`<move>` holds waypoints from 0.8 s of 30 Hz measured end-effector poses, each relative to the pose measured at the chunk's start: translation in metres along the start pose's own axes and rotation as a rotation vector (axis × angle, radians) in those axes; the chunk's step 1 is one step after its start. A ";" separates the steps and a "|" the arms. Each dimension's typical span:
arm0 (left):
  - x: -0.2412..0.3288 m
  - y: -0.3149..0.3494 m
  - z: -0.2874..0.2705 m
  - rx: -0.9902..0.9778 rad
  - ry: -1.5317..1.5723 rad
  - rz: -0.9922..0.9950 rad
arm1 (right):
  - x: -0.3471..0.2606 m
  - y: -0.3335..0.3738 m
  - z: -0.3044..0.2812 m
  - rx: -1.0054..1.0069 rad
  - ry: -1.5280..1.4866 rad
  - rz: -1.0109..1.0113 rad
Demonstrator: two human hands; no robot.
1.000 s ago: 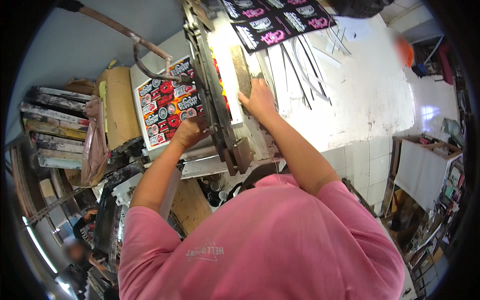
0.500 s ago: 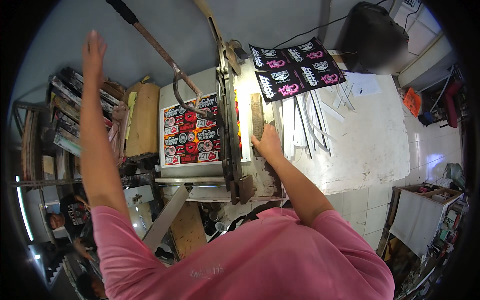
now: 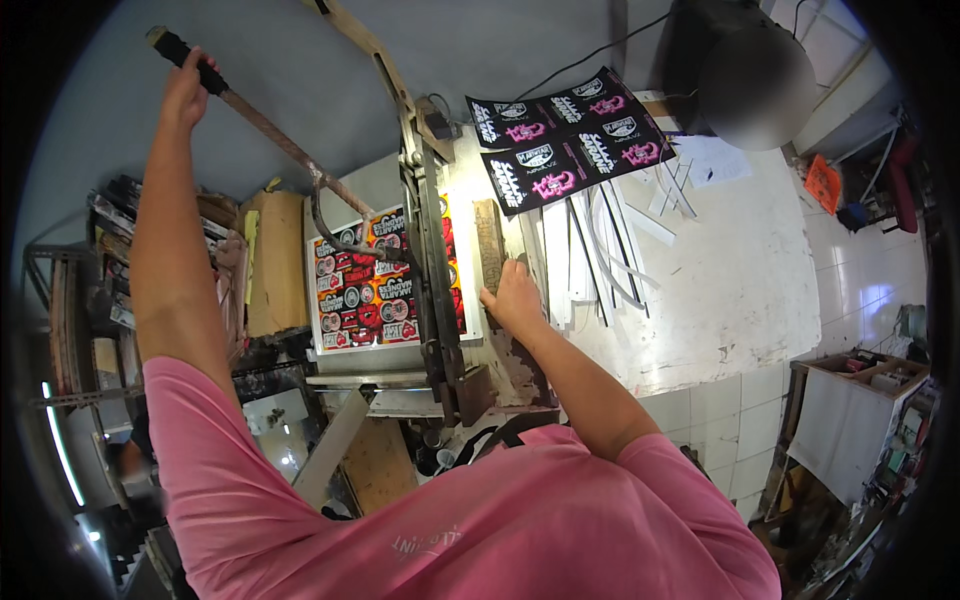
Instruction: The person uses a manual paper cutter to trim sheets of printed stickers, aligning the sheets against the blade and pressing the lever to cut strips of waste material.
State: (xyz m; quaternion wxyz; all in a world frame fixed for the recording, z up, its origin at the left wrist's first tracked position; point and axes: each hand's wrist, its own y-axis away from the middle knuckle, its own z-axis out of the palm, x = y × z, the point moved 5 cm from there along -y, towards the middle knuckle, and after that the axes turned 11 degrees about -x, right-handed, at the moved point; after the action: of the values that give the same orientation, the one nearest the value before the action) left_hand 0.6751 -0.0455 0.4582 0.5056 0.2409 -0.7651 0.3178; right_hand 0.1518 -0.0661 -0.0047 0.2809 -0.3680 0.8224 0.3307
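My left hand [image 3: 183, 92] is raised at the upper left, its fingers wrapped round the black grip of a long, rusty cutter lever [image 3: 275, 145]. The lever slopes down to the dark blade bar of a guillotine cutter [image 3: 425, 270]. Under the bar lies a printed sticker sheet [image 3: 362, 300] in red, black and orange, partly hidden by it. Just right of the bar, my right hand [image 3: 518, 300] is closed over the lower end of a worn wooden strip [image 3: 488, 240]; its fingertips are partly hidden.
Black sheets with pink and white prints [image 3: 570, 140] lie on the white table [image 3: 720, 310], beside thin trimmed paper strips [image 3: 600, 250]. A cardboard piece [image 3: 275, 265] and stacked frames stand left. A person is at the lower left. A wooden cabinet [image 3: 850, 420] stands right.
My left hand was open and away from the lever; now it has closed round the lever's grip. The view has shifted slightly, and my right hand stays by the wooden strip.
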 end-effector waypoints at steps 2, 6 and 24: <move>0.008 0.012 0.007 0.103 0.030 0.031 | 0.002 -0.002 -0.003 -0.002 0.001 0.011; 0.059 0.096 -0.027 0.305 0.114 0.029 | 0.002 -0.003 -0.007 -0.047 -0.024 0.010; 0.116 0.655 0.084 0.762 0.411 0.280 | -0.003 -0.013 -0.017 -0.170 -0.028 -0.013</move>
State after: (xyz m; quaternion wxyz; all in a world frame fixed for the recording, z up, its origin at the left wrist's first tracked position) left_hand 0.1279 0.3341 0.3829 0.4744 0.2359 -0.5025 0.6832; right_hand 0.1600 -0.0843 0.0033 0.2621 -0.3910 0.7851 0.4025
